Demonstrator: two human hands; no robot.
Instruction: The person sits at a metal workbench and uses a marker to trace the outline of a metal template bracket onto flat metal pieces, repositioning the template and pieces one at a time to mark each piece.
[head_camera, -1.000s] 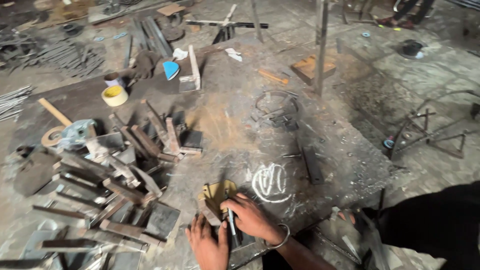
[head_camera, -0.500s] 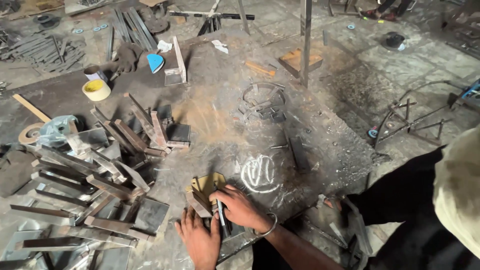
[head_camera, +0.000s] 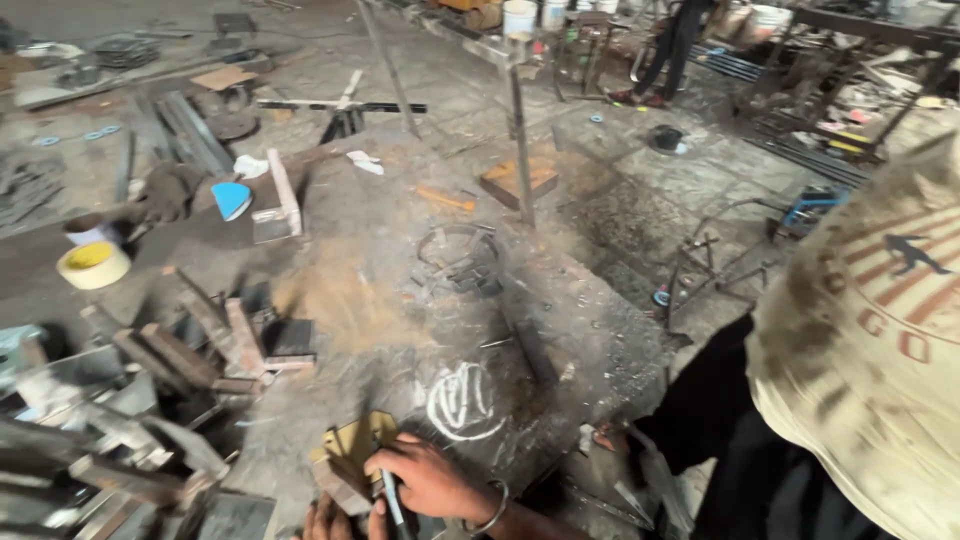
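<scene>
A right hand (head_camera: 432, 482), a metal bangle at its wrist, is closed around a slim marker pen (head_camera: 392, 503) on a grimy steel work slab (head_camera: 400, 300). Just left of the grip lies a flat, yellowish metal plate (head_camera: 350, 450), its edge under the fingertips. The left hand (head_camera: 335, 520), mostly cut off by the frame's bottom edge, rests below the plate; its grip cannot be made out. A white chalk scribble (head_camera: 462, 400) sits just above-right, rusty angle-iron offcuts (head_camera: 190, 350) heaped farther left.
</scene>
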